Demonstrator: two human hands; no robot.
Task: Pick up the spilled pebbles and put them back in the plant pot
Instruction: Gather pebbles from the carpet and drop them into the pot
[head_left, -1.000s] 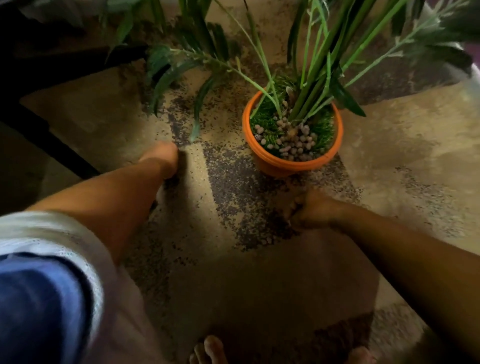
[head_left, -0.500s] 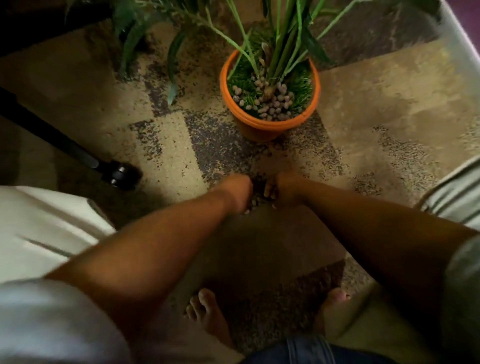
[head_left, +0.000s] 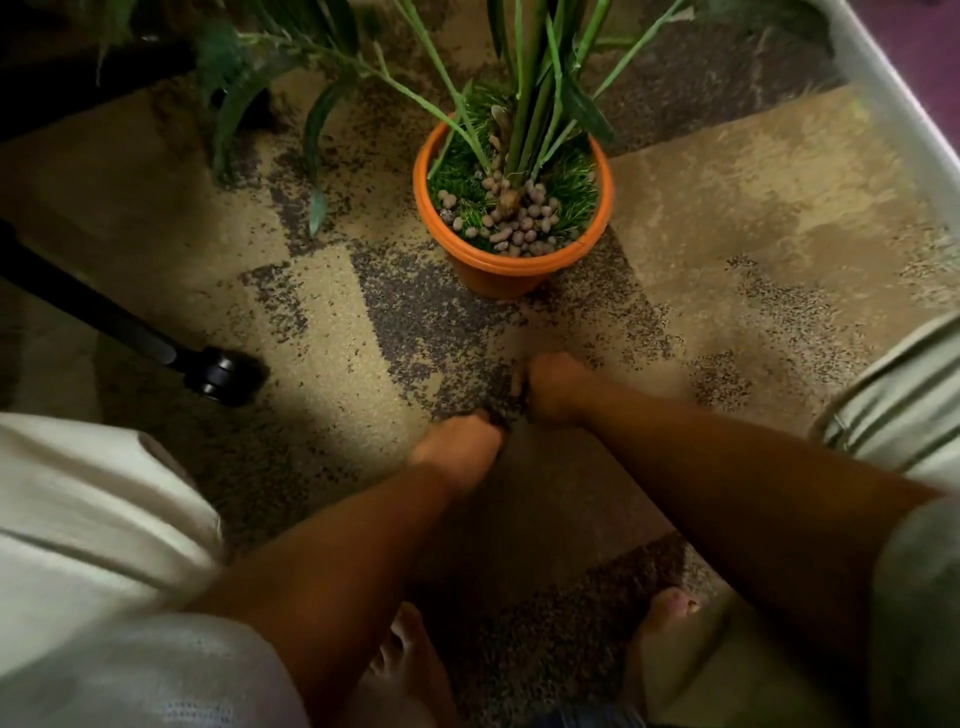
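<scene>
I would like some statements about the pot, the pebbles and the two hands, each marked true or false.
1. The plant pot is orange and stands upright. True.
2. Both hands are down at the carpet, in front of the pot. True: left hand, right hand.
3. No pebbles lie in the pot. False: pebbles lie around the stems.
4. The right hand is over the pot's rim. False: it is low, short of the pot.
5. A black caster wheel is to the left of the hands. True.

The round orange plastic plant pot (head_left: 511, 262) stands upright on the carpet before me, small grey-brown pebbles (head_left: 519, 221) heaped inside.
</scene>
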